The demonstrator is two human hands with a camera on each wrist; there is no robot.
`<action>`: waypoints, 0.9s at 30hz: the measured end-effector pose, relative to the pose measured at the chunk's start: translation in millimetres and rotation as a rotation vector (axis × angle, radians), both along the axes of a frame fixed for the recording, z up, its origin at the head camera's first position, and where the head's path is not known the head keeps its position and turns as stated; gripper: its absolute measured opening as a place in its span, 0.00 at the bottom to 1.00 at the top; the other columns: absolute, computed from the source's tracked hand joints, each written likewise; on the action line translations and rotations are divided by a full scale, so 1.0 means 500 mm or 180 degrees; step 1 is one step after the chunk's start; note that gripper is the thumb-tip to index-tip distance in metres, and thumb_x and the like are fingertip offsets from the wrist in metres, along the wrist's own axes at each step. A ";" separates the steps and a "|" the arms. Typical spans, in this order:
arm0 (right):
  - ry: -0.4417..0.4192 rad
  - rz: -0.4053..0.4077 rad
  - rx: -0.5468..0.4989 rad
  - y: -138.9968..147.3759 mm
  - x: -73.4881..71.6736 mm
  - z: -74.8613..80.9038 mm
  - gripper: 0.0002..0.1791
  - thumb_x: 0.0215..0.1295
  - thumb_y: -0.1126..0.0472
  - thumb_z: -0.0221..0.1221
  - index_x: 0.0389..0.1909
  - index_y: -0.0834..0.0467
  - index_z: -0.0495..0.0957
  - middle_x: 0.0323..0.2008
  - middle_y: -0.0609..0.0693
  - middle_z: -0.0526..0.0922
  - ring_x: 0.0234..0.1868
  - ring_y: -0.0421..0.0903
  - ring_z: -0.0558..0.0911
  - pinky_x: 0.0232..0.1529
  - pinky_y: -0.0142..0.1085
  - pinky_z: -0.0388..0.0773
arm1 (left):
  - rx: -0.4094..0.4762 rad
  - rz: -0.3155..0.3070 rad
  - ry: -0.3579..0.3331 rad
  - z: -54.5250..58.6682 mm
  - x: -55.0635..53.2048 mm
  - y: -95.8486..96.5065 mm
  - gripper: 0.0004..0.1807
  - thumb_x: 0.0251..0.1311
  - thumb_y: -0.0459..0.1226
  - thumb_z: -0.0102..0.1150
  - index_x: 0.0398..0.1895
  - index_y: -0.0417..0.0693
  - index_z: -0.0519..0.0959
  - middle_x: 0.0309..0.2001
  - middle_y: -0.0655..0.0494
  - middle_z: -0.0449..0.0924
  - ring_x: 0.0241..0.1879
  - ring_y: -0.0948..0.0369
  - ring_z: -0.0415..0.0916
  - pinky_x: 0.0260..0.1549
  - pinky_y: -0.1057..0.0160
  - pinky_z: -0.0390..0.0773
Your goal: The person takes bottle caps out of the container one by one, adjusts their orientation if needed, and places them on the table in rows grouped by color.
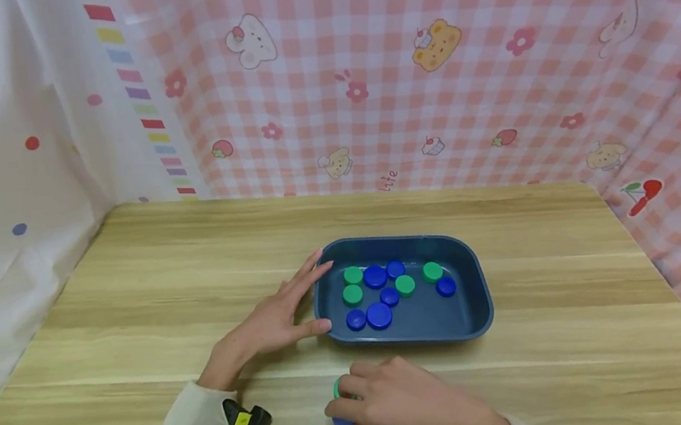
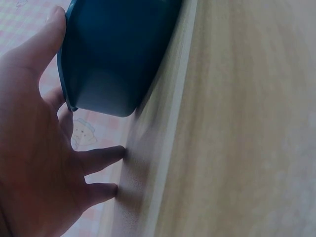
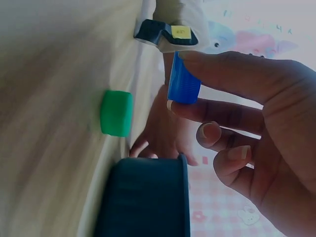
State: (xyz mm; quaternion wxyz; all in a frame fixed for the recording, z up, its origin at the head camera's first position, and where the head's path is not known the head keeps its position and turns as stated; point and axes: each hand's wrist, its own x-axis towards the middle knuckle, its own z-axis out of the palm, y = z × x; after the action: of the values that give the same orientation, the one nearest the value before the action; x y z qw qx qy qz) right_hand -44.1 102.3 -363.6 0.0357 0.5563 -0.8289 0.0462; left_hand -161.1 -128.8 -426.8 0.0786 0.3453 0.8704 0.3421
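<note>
While the left hand (image 1: pixel 268 324) rests with spread, nearly straight fingers at the left edge of a dark blue tray (image 1: pixel 430 320), just right of centre in the head view, the right hand (image 1: pixel 408 399) at lower centre pinches a blue cap (image 3: pixel 184 81) between thumb and finger. A green cap (image 3: pixel 117 113) sits nearby on the table (image 1: pixel 589 366). For good handling, the pinch should probably be light and on the cap's sides, clear of the green one, with the left hand bracing the tray against sliding. In the head view, the right fingers partly hide both caps; the right wrist view shows the blue one held off the table, apart from the green. Only the head view shows the other caps (image 1: pixel 379 315), blue and green, inside the tray. In the dim left wrist view, two fingertips seem to touch the table, though that is uncertain.
</note>
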 end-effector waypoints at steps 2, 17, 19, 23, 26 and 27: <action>-0.0019 0.0025 0.0039 -0.004 0.001 -0.004 0.07 0.67 0.54 0.59 0.44 0.43 0.77 0.33 0.34 0.74 0.33 0.32 0.68 0.28 0.20 0.63 | -0.0010 -0.0004 0.0003 0.001 0.000 0.000 0.46 0.60 0.56 0.59 0.76 0.70 0.44 0.76 0.69 0.29 0.71 0.48 0.48 0.59 0.33 0.56; -0.0388 0.0114 0.0355 -0.020 0.003 -0.033 0.13 0.67 0.40 0.54 0.43 0.41 0.78 0.31 0.34 0.72 0.30 0.31 0.66 0.26 0.21 0.63 | 0.0077 -0.0076 0.0008 0.005 0.001 0.001 0.46 0.60 0.57 0.58 0.76 0.66 0.45 0.77 0.62 0.31 0.70 0.49 0.51 0.63 0.35 0.48; -0.0435 0.0127 0.0387 -0.021 0.003 -0.035 0.15 0.66 0.37 0.53 0.43 0.41 0.78 0.31 0.34 0.72 0.30 0.31 0.66 0.26 0.20 0.63 | 0.0061 -0.0072 0.0004 0.004 0.001 0.001 0.46 0.60 0.58 0.58 0.76 0.67 0.44 0.77 0.62 0.31 0.70 0.49 0.52 0.63 0.35 0.47; -0.0537 0.0144 0.0434 -0.021 0.002 -0.038 0.16 0.65 0.36 0.53 0.44 0.40 0.78 0.32 0.34 0.72 0.30 0.31 0.66 0.27 0.20 0.64 | 0.0050 -0.0066 0.0007 0.004 0.001 0.000 0.46 0.60 0.58 0.57 0.76 0.68 0.44 0.77 0.62 0.31 0.70 0.49 0.52 0.63 0.35 0.47; -0.0653 0.0144 0.0479 -0.022 0.000 -0.042 0.18 0.64 0.34 0.53 0.45 0.39 0.78 0.33 0.34 0.72 0.31 0.31 0.65 0.29 0.20 0.65 | 0.0063 -0.0062 0.0004 0.005 0.002 0.000 0.46 0.60 0.57 0.58 0.76 0.67 0.44 0.77 0.62 0.31 0.70 0.49 0.51 0.63 0.35 0.47; -0.0658 0.0147 0.0489 -0.023 0.000 -0.043 0.18 0.64 0.34 0.53 0.45 0.39 0.78 0.33 0.34 0.72 0.31 0.31 0.65 0.29 0.20 0.65 | 0.0067 -0.0063 0.0005 0.005 0.002 0.000 0.46 0.61 0.57 0.58 0.76 0.67 0.45 0.77 0.62 0.31 0.70 0.49 0.51 0.63 0.35 0.47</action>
State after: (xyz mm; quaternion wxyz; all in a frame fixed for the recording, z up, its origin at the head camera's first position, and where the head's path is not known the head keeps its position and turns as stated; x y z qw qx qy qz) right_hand -43.9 91.0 -385.0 -0.0937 0.5686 -0.8162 0.0404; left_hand -160.4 -128.7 -424.2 0.0777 0.3549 0.8633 0.3502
